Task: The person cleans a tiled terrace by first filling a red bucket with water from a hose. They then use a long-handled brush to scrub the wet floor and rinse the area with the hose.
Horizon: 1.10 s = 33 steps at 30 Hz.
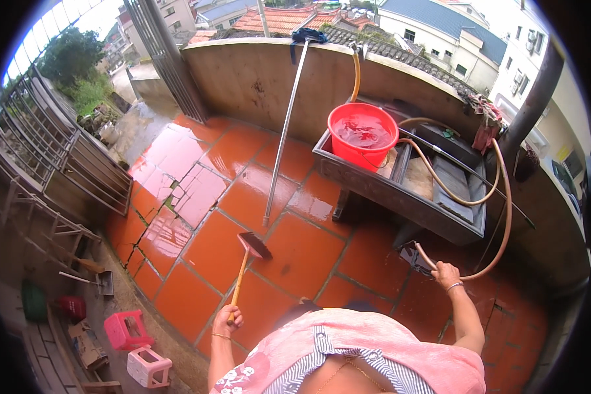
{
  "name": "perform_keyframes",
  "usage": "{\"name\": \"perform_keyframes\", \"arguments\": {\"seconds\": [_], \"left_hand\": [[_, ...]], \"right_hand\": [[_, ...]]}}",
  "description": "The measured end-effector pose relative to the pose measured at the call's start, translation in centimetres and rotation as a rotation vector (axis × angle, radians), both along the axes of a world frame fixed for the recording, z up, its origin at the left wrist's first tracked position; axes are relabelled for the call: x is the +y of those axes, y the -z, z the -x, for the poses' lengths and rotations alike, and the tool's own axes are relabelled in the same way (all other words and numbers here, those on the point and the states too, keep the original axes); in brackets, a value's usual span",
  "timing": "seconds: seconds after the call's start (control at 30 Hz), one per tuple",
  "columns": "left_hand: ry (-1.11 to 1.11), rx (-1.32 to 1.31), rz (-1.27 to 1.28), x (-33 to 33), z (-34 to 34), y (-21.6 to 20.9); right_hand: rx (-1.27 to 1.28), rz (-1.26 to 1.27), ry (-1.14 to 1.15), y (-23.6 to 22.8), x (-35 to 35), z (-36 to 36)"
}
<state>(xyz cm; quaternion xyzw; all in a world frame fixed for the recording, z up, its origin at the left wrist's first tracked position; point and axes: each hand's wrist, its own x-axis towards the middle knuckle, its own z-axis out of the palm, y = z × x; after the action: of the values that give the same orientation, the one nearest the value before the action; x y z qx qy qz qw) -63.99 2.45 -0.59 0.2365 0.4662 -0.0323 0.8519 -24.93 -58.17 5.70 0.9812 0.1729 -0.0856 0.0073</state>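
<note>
In my left hand (227,318) is the handle of a broom (242,272), my fingers wrapped round its wooden stick. The broom's dark head (254,245) is low over the wet red floor tiles. My right hand (446,276) grips a tan hose (486,270) near its end, which points down beside the sink's dark drain spout. From there the hose loops up to the right and over the stone sink (400,203). A red bucket (363,136) full of water stands in the sink's left part.
A mop (287,125) leans against the wall (243,72), head up. Rags (484,118) hang by a post at the right. Lower left are a pink stool (127,329), a paler stool (150,366), a dustpan (105,283) and a cardboard box (88,343). A metal gate (59,144) stands at left.
</note>
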Motion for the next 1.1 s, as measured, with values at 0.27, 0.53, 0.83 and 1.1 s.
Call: {"name": "perform_keyframes", "arguments": {"seconds": [0.27,0.53,0.83,1.1], "left_hand": [[-0.071,0.102,0.014,-9.6,4.9,-1.5],[-0.194,0.131,0.033,-17.0,3.1,-1.4],[-0.19,-0.013,-0.058,-19.2,-6.7,-2.1],[0.05,-0.126,0.047,-17.0,-24.8,-0.8]], "right_hand": [[-0.107,-0.067,-0.169,7.6,2.1,-0.4],[0.047,0.026,-0.17,5.7,3.4,-3.1],[0.098,-0.33,-0.263,3.8,16.4,-3.9],[0.225,-0.43,-0.329,0.0,26.8,-4.5]]}}
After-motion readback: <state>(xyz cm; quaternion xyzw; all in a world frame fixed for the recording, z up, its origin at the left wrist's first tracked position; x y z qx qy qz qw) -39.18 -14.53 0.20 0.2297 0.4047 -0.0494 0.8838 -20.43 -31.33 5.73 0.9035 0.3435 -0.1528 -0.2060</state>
